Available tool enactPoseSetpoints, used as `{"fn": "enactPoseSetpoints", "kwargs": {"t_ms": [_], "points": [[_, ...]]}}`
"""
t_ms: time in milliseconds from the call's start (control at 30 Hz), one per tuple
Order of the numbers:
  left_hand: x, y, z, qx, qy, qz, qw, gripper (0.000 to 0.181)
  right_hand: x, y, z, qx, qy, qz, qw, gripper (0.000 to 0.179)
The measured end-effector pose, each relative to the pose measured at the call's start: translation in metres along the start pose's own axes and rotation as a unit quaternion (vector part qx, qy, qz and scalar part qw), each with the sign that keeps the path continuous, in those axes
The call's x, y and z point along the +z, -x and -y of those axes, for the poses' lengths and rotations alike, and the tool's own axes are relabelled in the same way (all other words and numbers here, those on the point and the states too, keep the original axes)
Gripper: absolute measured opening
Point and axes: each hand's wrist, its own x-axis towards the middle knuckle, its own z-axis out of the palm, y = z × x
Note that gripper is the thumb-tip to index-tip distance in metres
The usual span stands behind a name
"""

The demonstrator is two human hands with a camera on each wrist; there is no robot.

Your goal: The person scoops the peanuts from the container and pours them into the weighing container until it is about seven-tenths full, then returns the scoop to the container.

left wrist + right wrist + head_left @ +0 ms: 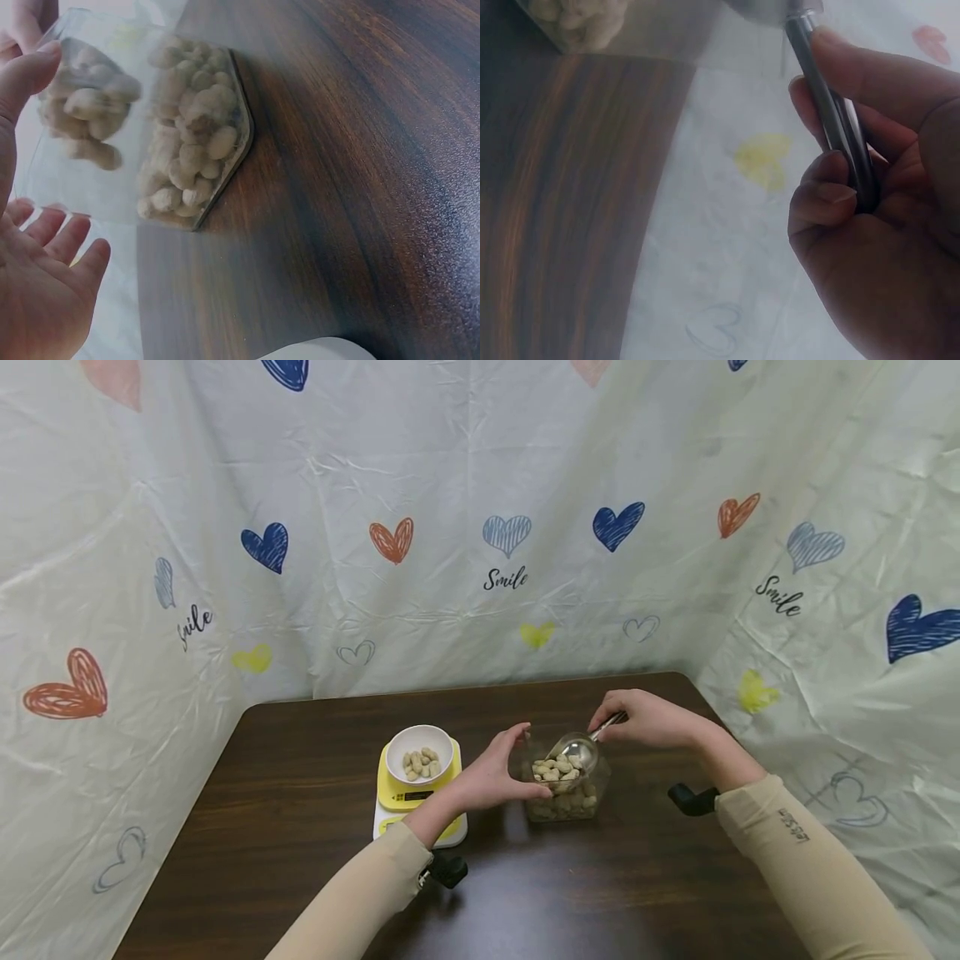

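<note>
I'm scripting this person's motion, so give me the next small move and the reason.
Probably ease the scoop up out of the clear container: the right hand grips its handle, and peanuts already sit in it, raised above the rest.

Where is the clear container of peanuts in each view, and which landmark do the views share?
Head: clear container, right of and below centre.
Left wrist: clear container, upper left.
Right wrist: clear container, top left, cut off by the frame.
Shared landmark: brown table.
</note>
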Motion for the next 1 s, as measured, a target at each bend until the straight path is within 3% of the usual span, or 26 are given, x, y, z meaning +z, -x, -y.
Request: {"fn": "enactPoseSetpoints", "kwargs": {"t_ms": [133,433,667,1000], "points": [[0.0010,-0.0004,0.0014,-0.002,0.002,0.001,1.0000,0.111,-0.0037,0.0035,-0.0024,0.017,-0.013,-0.011,0.9997,0.010],[0.0004,0.0002,0.0017,-0.001,0.008,-0.001,1.0000,0.111,0.0022,-0.0021,-0.0069,-0.009,-0.018,-0.001,0.9998,0.011],[0.0002,-0.0005,0.0022,0.004,0.005,-0.005,1.0000,0.112,0.0028,-0.0033,-0.0050,0.013,-0.011,0.000,0.9999,0.012],[0.0015,-0.0008,0.0028,0.002,0.008,-0.002,1.0000,0.111,-0.0007,0.0007,-0.0088,0.025,-0.018,-0.028,0.9991,0.010]]}}
